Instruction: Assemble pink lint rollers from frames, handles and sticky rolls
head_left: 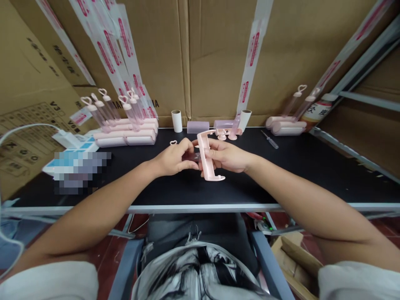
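In front of my chest, above the black table, my two hands meet. My right hand (226, 155) grips a pale pink plastic bracket (206, 158) with short bent ends, its thumb pressed on the inner face. Close against the bracket's left side, my left hand (175, 158) is closed on a clear plastic piece (193, 156), mostly hidden by the fingers. A pink heart-shaped loop (173, 143) shows just behind my left hand; whether it joins the clear piece I cannot tell.
Pink rollers with clear handles (125, 135) stand at the back left, and similar ones (289, 126) at the back right beside a bottle (321, 110). White tubes (176, 121), lilac cylinders (198, 127) and a screwdriver (269, 139) lie along the back. Cardboard (215, 54) walls the table.
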Motion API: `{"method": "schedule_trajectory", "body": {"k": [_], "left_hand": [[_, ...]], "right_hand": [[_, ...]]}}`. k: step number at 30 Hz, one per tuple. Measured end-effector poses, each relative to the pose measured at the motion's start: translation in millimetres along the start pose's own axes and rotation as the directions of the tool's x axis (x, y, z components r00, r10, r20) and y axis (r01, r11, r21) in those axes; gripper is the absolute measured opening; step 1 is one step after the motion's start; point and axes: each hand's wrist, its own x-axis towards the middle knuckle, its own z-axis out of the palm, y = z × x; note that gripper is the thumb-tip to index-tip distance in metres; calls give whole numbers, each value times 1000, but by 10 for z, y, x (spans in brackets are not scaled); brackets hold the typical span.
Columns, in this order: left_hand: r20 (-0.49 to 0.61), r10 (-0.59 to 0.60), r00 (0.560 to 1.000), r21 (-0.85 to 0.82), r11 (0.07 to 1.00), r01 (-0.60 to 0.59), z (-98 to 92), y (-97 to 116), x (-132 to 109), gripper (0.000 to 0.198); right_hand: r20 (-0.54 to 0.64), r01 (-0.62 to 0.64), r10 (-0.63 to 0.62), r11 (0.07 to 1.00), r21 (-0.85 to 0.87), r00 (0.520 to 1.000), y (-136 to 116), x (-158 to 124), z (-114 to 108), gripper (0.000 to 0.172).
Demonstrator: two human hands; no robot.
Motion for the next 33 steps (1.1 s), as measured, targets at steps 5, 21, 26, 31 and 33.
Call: {"method": "schedule_trajectory", "body": {"k": [5,21,26,31,33], "left_hand": [[-111,31,993,-146,988,-48,118,-87,-1,72],[-90,-29,995,225,973,49,77,100,-10,80],[-104,-67,992,429,897,106,133,269,25,83],[-168,-47,985,398,911,111,235,397,10,84],[-220,-57,974,289,950,121,235,384,3,81]], "right_hand": [[80,-52,43,991,121,996,-35,-39,29,70],[93,-45,35,994,103,995,-23,-49,41,60],[29,-45,44,999,30,999,-161,-131,9,58],[44,-14,17,998,-68,999,-282,-178,51,56],[21,38,-36,993,-112,999,-353,-230,67,53]]}}
